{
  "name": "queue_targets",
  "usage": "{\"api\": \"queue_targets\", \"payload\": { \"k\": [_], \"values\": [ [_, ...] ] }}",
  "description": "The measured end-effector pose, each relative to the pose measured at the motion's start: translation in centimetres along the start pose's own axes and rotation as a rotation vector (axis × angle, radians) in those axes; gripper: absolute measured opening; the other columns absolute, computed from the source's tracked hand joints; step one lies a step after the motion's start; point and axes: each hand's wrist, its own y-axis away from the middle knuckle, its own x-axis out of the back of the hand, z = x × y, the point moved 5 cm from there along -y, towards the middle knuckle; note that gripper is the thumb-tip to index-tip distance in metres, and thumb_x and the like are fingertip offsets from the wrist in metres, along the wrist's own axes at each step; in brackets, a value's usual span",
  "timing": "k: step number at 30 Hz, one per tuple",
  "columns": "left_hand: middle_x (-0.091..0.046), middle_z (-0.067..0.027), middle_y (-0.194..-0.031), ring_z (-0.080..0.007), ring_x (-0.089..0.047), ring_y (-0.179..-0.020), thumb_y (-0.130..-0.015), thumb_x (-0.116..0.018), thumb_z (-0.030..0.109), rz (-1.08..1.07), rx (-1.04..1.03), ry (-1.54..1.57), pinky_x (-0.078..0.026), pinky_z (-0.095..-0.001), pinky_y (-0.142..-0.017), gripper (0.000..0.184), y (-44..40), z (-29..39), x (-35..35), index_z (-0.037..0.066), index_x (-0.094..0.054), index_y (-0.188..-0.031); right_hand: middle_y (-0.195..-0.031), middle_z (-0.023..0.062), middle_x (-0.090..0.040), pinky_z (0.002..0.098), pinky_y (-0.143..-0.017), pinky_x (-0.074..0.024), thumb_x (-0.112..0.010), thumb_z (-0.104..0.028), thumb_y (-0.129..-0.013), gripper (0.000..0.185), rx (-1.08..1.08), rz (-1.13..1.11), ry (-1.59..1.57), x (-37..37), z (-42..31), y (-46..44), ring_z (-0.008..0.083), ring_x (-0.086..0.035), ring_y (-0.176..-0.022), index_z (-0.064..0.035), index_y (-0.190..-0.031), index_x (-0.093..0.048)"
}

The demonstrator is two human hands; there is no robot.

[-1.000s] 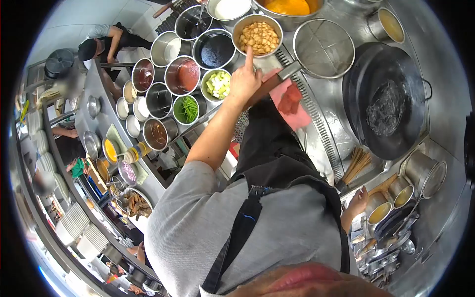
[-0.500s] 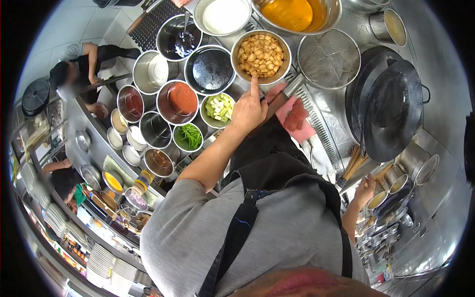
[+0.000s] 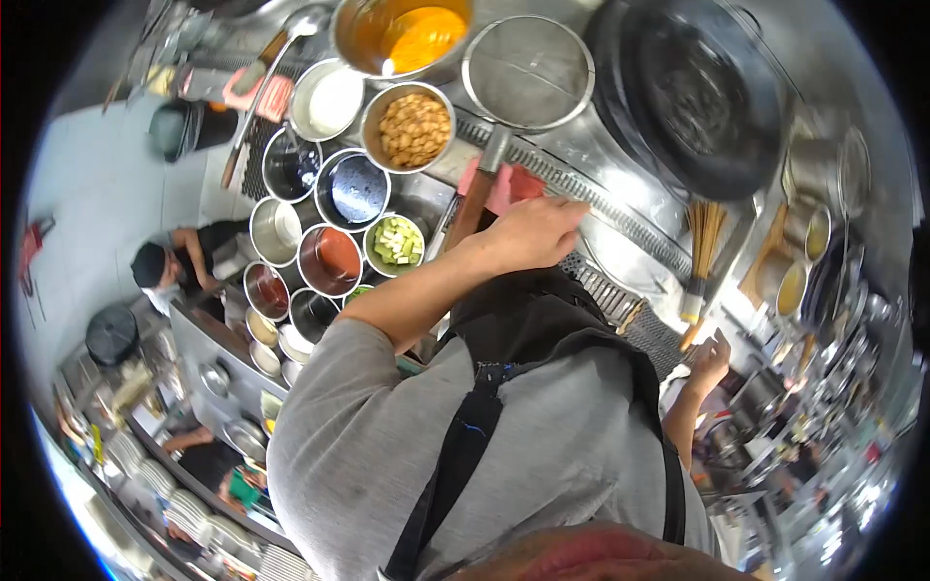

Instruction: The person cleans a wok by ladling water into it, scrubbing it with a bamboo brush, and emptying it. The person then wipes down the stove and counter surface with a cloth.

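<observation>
My left hand is over the counter edge, beside the wooden handle of a round mesh strainer and a pink-red cloth. Its index finger is stretched out to the right and it holds nothing. Low on the right, my right hand hangs with loosely bent fingers, nothing visible in it, near a bamboo brush. Left of the strainer are a bowl of light brown chunks, a pot of orange liquid and a bowl of chopped green pieces.
A large black wok is at the upper right. Several sauce pots, one with red sauce, stand left of my left arm. A ladle lies at the upper left. A person in a black cap is beyond the left counter.
My left hand has moved from pointing at the bowl of brown chunks to the right, past the strainer handle. The view has turned; the pots sit further left and the wok higher.
</observation>
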Motion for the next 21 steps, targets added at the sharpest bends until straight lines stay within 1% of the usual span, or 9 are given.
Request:
{"api": "queue_targets", "payload": {
  "k": [5, 8, 9, 10, 11, 12, 15, 18, 21],
  "values": [
    [-0.061, -0.0194, -0.099, -0.0372, -0.059, -0.093, -0.079, -0.058, 0.018, -0.351, -0.060, -0.049, -0.048, -0.0454, -0.080, 0.042, -2.3, 6.2, -11.3, 0.001, -0.054, -0.117, -0.089, 0.0163, -0.067, 0.0332, -0.068, -0.0522, -0.058, -0.015, -0.087, 0.026, -0.213, 0.128, 0.010, 0.9, 15.8, 13.6, 0.0249, -0.065, -0.078, 0.0002, -0.106, -0.065],
    [-0.061, -0.0194, -0.094, -0.0373, -0.060, -0.090, -0.078, -0.058, 0.017, -0.622, -0.069, -0.114, -0.049, -0.0462, -0.079, 0.037, -2.1, 12.3, -19.2, 0.001, -0.055, -0.112, -0.080, 0.0142, -0.068, 0.0356, -0.062, -0.0516, -0.056, -0.015, -0.087, 0.025, -0.671, -0.093, -0.092, 2.0, 20.3, 23.0, 0.0230, -0.065, -0.066, -0.0005, -0.105, -0.065],
    [-0.062, -0.0194, -0.095, -0.0374, -0.060, -0.091, -0.078, -0.057, 0.018, -0.678, -0.110, -0.128, -0.049, -0.0467, -0.079, 0.036, -1.9, 14.6, -21.9, 0.002, -0.056, -0.111, -0.078, 0.0139, -0.068, 0.0350, -0.056, -0.0505, -0.056, -0.014, -0.085, 0.027, -0.335, 0.036, -0.072, -2.1, 29.8, 29.5, 0.0220, -0.064, -0.061, -0.0009, -0.106, -0.065],
    [-0.062, -0.0193, -0.095, -0.0375, -0.060, -0.091, -0.078, -0.057, 0.018, -0.735, -0.156, -0.142, -0.049, -0.0472, -0.079, 0.035, -1.4, 17.0, -24.6, 0.002, -0.056, -0.109, -0.079, 0.0164, -0.068, 0.0370, -0.057, -0.0501, -0.055, -0.013, -0.082, 0.027, -0.422, 0.046, 0.006, -4.8, 34.4, 34.9, 0.0238, -0.063, -0.061, -0.0004, -0.103, -0.066],
    [-0.061, -0.0195, -0.097, -0.0375, -0.060, -0.093, -0.078, -0.056, 0.018, -0.761, -0.205, -0.113, -0.049, -0.0470, -0.081, 0.036, -0.8, 19.4, -27.3, 0.001, -0.055, -0.110, -0.085, 0.0204, -0.068, 0.0405, -0.067, -0.0504, -0.055, -0.018, -0.081, 0.029, -0.964, -0.231, -0.376, -5.4, 35.4, 38.6, 0.0318, -0.065, -0.071, 0.0009, -0.099, -0.067],
    [-0.061, -0.0197, -0.098, -0.0375, -0.059, -0.095, -0.078, -0.056, 0.017, -0.797, -0.252, -0.074, -0.048, -0.0468, -0.082, 0.037, 0.0, 21.6, -29.8, 0.001, -0.055, -0.111, -0.090, 0.0233, -0.067, 0.0412, -0.074, -0.0498, -0.055, -0.023, -0.080, 0.032, -0.872, -0.568, -0.171, -4.8, 35.0, 39.6, 0.0337, -0.066, -0.082, 0.0012, -0.097, -0.067],
    [-0.060, -0.0208, -0.103, -0.0368, -0.058, -0.098, -0.078, -0.057, 0.018, -0.937, -0.441, -0.020, -0.047, -0.0458, -0.085, 0.040, 2.6, 27.7, -35.3, 0.000, -0.054, -0.114, -0.093, 0.0230, -0.065, 0.0428, -0.082, -0.0469, -0.055, -0.026, -0.078, 0.033, -0.802, -0.344, -0.185, -10.5, 40.4, 48.2, 0.0385, -0.061, -0.095, -0.0034, -0.097, -0.068],
    [-0.060, -0.0221, -0.106, -0.0366, -0.057, -0.101, -0.078, -0.057, 0.018, -1.120, -0.445, -0.036, -0.046, -0.0450, -0.088, 0.041, 4.4, 30.1, -38.8, -0.001, -0.054, -0.114, -0.095, 0.0226, -0.065, 0.0431, -0.083, -0.0470, -0.055, -0.028, -0.078, 0.035, -0.851, -0.382, -0.176, -8.8, 36.8, 44.7, 0.0398, -0.061, -0.096, -0.0024, -0.099, -0.068],
    [-0.063, -0.0231, -0.096, -0.0369, -0.060, -0.093, -0.078, -0.058, 0.018, -1.147, -0.508, -0.099, -0.048, -0.0449, -0.082, 0.039, 4.4, 31.9, -39.4, -0.002, -0.057, -0.111, -0.092, 0.0201, -0.068, 0.0388, -0.070, -0.0510, -0.056, -0.018, -0.080, 0.032, -0.927, -0.330, -0.340, -9.2, 36.4, 40.4, 0.0308, -0.067, -0.078, 0.0023, -0.103, -0.065]
  ]
}}
